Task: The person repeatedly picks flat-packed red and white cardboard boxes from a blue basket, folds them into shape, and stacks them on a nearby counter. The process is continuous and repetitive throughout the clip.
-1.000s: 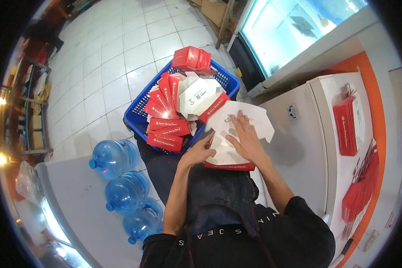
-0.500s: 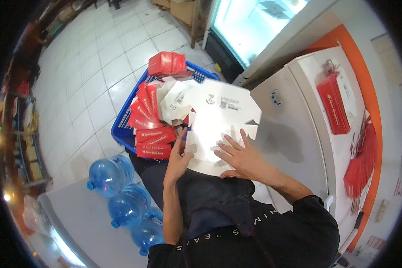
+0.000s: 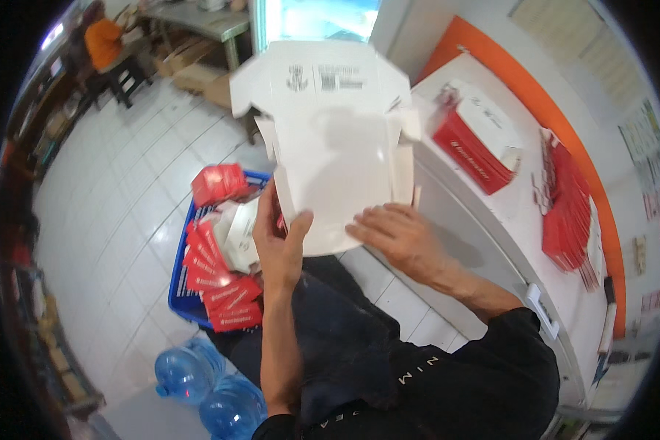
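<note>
Presently we list: one open white box point(image 3: 337, 154), aloft before us, right of the blue basket point(image 3: 191, 309); our left hand point(image 3: 280, 253), fingers clasping its lower-left edge, seemingly for steadiness; our right hand point(image 3: 407, 242), blurred, grip undeterminable.

Carton: white inner face, dark grey print near its far edge, including a square patterned block and a circular mark point(image 3: 337, 147). Basket: blue, perforated point(image 3: 174, 293). Folded boxes in it: red, white lettering; some white faces among them point(image 3: 231, 293). Bottles: clear blue point(image 3: 187, 375). Floor: white tiles, grid of darker joints point(image 3: 139, 198). Shirt: black, white letters point(image 3: 477, 367). Trousers: very dark point(image 3: 345, 293). Cabinet: white top point(image 3: 491, 242). Box stack on it: red side with white lettering, white upper face point(image 3: 473, 150). Fanned cartons beside: mostly red point(image 3: 568, 213). Wall stripe: orange point(image 3: 539, 121). Distant person's top: orange point(image 3: 104, 40).
</note>
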Tool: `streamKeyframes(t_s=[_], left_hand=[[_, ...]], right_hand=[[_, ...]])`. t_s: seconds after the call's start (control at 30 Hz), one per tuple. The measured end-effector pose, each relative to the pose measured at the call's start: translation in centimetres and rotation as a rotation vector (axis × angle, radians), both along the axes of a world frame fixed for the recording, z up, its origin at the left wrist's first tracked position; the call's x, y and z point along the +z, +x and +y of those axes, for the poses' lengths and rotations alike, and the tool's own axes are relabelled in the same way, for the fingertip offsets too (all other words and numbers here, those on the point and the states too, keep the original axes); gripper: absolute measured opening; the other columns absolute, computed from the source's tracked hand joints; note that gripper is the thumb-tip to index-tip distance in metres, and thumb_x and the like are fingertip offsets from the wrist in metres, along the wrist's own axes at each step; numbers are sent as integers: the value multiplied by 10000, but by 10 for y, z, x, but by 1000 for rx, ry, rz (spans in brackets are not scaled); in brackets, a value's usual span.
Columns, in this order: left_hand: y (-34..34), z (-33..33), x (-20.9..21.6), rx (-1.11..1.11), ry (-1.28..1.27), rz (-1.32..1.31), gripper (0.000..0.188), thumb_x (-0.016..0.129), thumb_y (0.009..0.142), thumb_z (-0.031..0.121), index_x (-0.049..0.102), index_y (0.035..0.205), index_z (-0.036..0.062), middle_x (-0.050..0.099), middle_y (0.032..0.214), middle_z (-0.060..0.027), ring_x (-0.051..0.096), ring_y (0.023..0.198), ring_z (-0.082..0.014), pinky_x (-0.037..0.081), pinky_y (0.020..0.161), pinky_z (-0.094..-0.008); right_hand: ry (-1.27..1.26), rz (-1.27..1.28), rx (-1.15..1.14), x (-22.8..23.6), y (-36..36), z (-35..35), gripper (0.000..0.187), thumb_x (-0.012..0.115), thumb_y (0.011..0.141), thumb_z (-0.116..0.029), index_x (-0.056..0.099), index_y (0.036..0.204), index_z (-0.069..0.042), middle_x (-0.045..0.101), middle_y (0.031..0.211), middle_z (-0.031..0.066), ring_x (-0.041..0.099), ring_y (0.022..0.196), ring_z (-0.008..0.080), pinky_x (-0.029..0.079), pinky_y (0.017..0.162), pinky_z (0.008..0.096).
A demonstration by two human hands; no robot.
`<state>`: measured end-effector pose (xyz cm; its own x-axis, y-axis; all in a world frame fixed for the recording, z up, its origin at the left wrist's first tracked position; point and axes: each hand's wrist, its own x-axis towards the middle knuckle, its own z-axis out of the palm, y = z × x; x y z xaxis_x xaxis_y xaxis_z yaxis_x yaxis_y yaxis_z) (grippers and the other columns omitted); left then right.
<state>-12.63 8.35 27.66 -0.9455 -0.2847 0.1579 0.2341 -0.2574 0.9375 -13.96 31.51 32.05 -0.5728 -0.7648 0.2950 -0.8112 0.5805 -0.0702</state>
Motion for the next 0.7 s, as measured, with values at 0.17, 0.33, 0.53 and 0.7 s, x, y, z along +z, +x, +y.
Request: streamKeyframes(t_s=[0.17, 0.33, 0.53, 0.7], left_hand=[[-73, 54, 84, -284, -166, 298, 964, 819, 900, 306, 270, 1620, -24, 476, 1527, -215, 562, 1288, -314, 474, 1071, -437], [-93, 117, 58, -405, -597, 378, 798, 777, 914, 321, 410, 1567, 43, 463, 1546, -217, 499, 1375, -397, 395, 1157, -504], [-105, 181, 32, -315, -987, 646, 762, 768, 904, 269, 430, 1568, 110, 374, 1610, -216, 341, 1484, -458, 280, 1229, -563], [-128, 212, 26, -291, -1148, 666, 835, 813, 854, 302, 426, 1582, 169, 325, 1649, -174, 225, 1546, -454, 216, 1231, -641]], right_hand=[[-230, 360, -323, 68, -45, 56, 316, 614, 936, -64, 718, 1226, -134, 760, 1140, 103, 728, 1058, 266, 550, 901, 445], [-313, 198, -814, 105, -76, 132, 267, 594, 993, -127, 701, 1237, -127, 756, 1014, 185, 718, 962, 398, 555, 838, 465], [36, -156, -878, 85, -98, 180, 260, 575, 1010, -171, 679, 1234, -89, 734, 988, 240, 696, 953, 444, 531, 830, 519], [14, -512, -579, 93, -118, 192, 326, 528, 1082, -267, 644, 1242, -7, 750, 1005, 210, 731, 940, 344, 531, 824, 431]])
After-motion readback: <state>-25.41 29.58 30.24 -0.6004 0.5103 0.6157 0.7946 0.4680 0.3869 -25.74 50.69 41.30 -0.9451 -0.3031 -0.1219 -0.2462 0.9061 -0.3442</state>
